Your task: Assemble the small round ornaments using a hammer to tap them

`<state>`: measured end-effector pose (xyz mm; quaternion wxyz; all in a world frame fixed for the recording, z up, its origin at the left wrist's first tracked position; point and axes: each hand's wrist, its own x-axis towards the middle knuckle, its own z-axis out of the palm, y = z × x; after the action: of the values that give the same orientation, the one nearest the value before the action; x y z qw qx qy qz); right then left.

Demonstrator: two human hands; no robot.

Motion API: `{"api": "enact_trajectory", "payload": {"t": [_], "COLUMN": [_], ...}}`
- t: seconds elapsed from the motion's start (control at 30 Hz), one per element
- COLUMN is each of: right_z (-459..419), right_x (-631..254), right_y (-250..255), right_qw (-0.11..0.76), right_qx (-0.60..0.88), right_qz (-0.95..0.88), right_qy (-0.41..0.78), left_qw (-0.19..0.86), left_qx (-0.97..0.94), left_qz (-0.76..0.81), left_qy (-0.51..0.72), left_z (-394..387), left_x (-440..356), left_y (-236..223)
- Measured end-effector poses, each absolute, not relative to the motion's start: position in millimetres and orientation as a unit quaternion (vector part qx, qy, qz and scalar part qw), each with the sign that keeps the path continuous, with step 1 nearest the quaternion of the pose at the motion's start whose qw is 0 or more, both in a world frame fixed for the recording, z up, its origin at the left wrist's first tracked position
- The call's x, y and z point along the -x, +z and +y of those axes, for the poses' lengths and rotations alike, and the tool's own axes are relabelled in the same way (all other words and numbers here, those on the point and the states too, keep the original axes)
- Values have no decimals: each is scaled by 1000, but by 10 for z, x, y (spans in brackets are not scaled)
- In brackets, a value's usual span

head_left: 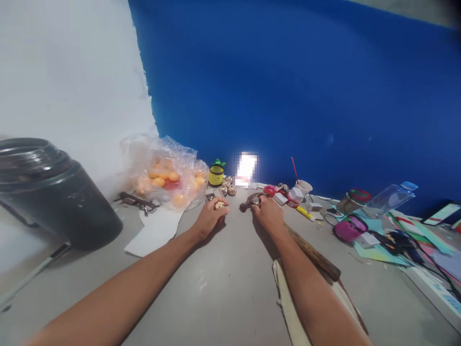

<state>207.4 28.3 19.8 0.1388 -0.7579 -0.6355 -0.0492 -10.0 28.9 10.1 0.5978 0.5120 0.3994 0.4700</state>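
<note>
Gray tabletop (212, 288) meets blue wall (288, 96). Both forearms extend forward, hands apart. Left hand (209, 218) clasps a shiny patterned ball (220, 205); similar balls (228, 186) lie just beyond, beside a yellow container (216, 176). Right hand (271, 214) curls at the head of a wooden-handled hammer (319, 257), grip unclear; handle passes beneath forearm.

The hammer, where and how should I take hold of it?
Grip the hammer probably by the butt of its wooden handle, from the right: that end angles toward you and is uncovered, while your right forearm lies along its left side and your right hand is at the head.
</note>
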Motion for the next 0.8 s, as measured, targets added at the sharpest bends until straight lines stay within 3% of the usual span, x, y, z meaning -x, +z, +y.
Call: {"api": "enact_trajectory", "payload": {"t": [0.2,0.37,0.5,0.67,0.8], "right_z": [300,295,318,307,218], "right_x": [-2071,-2076,-2070,-1932,-1763], "right_y": [133,65,62,86,125], "right_qw": [112,128,214,383,411], "right_qx": [765,757,723,579,486], "right_qz": [-630,-631,-643,-719,-771], "right_qy": [-71,-113,-132,-38,4], "left_qw": [743,786,800,815,811], "left_qx": [-403,-369,-356,-312,-306], "left_qz": [287,241,236,239,231], "left_qy": [451,434,421,425,441], "left_z": [279,278,263,305,339], "left_x": [109,160,163,162,158], "left_y": [159,229,237,177,146]}}
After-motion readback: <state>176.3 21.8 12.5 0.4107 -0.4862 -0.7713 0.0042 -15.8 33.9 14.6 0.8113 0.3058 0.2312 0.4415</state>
